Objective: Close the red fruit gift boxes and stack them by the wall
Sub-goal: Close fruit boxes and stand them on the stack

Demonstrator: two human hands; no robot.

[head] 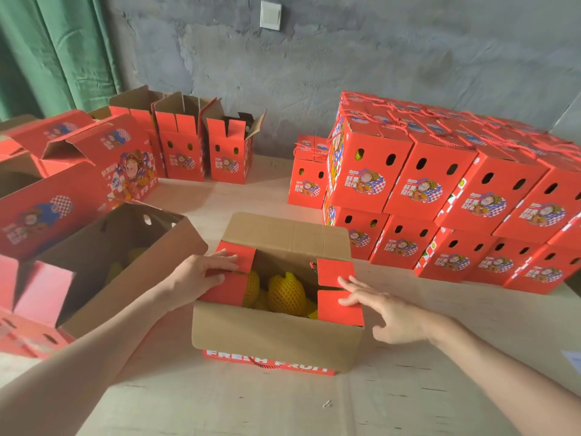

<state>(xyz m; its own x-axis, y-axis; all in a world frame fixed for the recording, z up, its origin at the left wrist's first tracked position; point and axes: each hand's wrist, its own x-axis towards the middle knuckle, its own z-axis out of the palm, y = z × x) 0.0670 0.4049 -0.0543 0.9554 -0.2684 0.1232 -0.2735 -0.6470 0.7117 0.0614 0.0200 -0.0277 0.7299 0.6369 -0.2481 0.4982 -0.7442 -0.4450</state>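
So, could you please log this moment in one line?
left hand: on left flap | right hand: on right flap | box: open, fruit inside | stack: by wall

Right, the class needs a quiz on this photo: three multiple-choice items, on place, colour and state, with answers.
1. Where is the stack of closed red cardboard gift boxes?
A. far left
B. right, by the grey wall
C. under the hands

2. What colour is the net-wrapped fruit in the open red cardboard box?
A. green
B. purple
C. yellow

3. That box's long flaps are:
A. taped shut
B. open
C. torn off

Answers: 1 B, it fills the right side; 2 C, yellow shows inside; 3 B, left hand and right hand touch only side flaps.
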